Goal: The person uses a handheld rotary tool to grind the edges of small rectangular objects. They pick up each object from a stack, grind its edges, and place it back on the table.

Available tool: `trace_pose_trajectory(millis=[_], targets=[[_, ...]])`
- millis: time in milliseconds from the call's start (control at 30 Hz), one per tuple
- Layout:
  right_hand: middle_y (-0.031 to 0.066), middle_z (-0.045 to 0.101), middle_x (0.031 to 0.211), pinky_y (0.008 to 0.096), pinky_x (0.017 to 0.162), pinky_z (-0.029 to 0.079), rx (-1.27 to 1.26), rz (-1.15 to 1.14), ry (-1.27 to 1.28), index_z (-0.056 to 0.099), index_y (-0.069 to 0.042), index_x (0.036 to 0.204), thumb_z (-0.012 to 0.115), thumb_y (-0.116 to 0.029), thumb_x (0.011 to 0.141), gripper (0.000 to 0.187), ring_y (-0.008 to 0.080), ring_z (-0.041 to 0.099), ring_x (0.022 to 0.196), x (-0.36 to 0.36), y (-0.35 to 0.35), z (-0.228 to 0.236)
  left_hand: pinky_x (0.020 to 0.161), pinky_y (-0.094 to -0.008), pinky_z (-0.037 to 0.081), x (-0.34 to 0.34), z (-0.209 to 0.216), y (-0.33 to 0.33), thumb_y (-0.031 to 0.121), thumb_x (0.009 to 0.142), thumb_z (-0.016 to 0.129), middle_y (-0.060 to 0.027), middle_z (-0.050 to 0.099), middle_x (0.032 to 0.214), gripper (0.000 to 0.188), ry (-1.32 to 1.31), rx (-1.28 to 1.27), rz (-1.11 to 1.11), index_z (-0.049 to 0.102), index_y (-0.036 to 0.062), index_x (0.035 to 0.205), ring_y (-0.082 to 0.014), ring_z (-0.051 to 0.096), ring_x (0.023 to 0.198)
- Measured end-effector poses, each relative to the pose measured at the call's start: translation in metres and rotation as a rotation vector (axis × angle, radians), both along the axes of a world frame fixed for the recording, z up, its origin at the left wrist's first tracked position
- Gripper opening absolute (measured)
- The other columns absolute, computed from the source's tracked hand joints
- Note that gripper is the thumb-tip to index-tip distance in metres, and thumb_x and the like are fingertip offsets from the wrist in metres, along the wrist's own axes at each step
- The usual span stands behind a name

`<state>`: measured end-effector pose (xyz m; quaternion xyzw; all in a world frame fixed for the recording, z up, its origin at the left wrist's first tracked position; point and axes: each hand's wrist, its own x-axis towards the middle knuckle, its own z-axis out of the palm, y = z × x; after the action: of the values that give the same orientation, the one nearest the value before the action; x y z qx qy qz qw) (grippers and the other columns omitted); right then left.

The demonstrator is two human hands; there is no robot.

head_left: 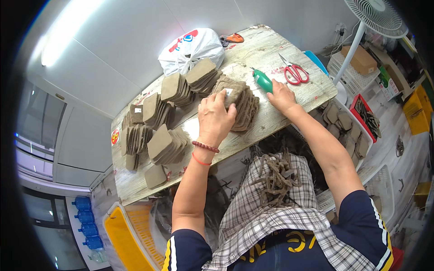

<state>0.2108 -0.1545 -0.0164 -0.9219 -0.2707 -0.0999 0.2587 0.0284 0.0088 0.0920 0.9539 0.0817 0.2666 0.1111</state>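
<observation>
My left hand (215, 114) lies over the left side of a stack of rough-edged, brown-grey fabric pads (246, 109), its fingers and thumb apart. A small white label (229, 91) shows on the top pad beside its fingers. To the right, my right hand (283, 97) is closed around the near end of a green hand tool (262, 80) with a thin dark tip pointing away from me. Red-handled scissors (295, 74) lie with spread handles just beyond that hand. Neater piles of square pads (167, 145) stand left of my left hand.
A white plastic bag (192, 49) sits at the table's back edge. Brown trimmings (278, 178) lie on my checked apron. A yellow crate (131, 235) is below left; a bin of pads (348, 128) and a red tray (365, 117) are at right, near a standing fan (377, 18).
</observation>
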Motion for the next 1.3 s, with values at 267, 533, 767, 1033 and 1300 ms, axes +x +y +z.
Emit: trace_pose_trajectory(millis=[267, 533, 767, 1033, 1300], targets=[[0.005, 0.065, 0.087, 0.0273, 0.071, 0.049, 0.647, 0.137, 1.018, 0.061, 0.0, 0.103, 0.069, -0.027, 0.085, 0.034, 0.0108, 0.059, 0.077, -0.051, -0.102, 0.033, 0.078, -0.0408, 0.05, -0.004, 0.013, 0.003, -0.001, 0.081, 0.052, -0.0189, 0.066, 0.095, 0.028, -0.32, -0.191, 0.015, 0.064, 0.0009, 0.106, -0.0348, 0.064, 0.086], [0.0084, 0.064, 0.093, 0.0246, 0.074, 0.049, 0.767, 0.294, 1.264, 0.053, 0.001, 0.112, 0.069, -0.028, 0.087, 0.041, 0.0115, 0.059, 0.079, -0.139, -0.177, 0.079, 0.091, -0.0331, 0.051, -0.049, 0.007, -0.018, -0.001, 0.089, 0.054, -0.0088, 0.063, 0.108, 0.028, -0.895, -1.819, -0.4, 0.053, 0.0011, 0.116, -0.0201, 0.062, 0.098], [0.0036, 0.059, 0.081, 0.0249, 0.069, 0.046, 0.672, 0.263, 0.924, 0.056, 0.001, 0.108, 0.058, -0.04, 0.094, 0.043, 0.0095, 0.055, 0.073, -0.224, -0.188, 0.088, 0.098, -0.041, 0.048, -0.077, -0.027, -0.096, -0.004, 0.086, 0.062, -0.0081, 0.06, 0.118, 0.039, -0.791, -2.263, -0.231, 0.052, 0.0028, 0.123, -0.0238, 0.058, 0.11], [0.0016, 0.058, 0.077, 0.0235, 0.066, 0.044, 0.75, 0.153, 0.788, 0.056, 0.002, 0.112, 0.061, -0.033, 0.094, 0.04, 0.0079, 0.051, 0.07, -0.281, -0.19, 0.101, 0.099, -0.0406, 0.047, -0.087, -0.026, -0.128, 0.0, 0.087, 0.063, -0.0075, 0.06, 0.119, 0.037, -0.844, -2.34, -0.324, 0.052, 0.003, 0.123, -0.0233, 0.057, 0.111], [0.0028, 0.059, 0.082, 0.0228, 0.067, 0.046, 0.719, 0.144, 0.796, 0.056, 0.001, 0.111, 0.059, -0.037, 0.095, 0.042, 0.0076, 0.054, 0.073, -0.295, -0.188, 0.102, 0.105, -0.0427, 0.043, -0.085, -0.023, -0.135, 0.001, 0.088, 0.062, -0.011, 0.059, 0.121, 0.038, -0.849, -2.45, -0.387, 0.051, 0.0008, 0.124, -0.0259, 0.055, 0.114]])
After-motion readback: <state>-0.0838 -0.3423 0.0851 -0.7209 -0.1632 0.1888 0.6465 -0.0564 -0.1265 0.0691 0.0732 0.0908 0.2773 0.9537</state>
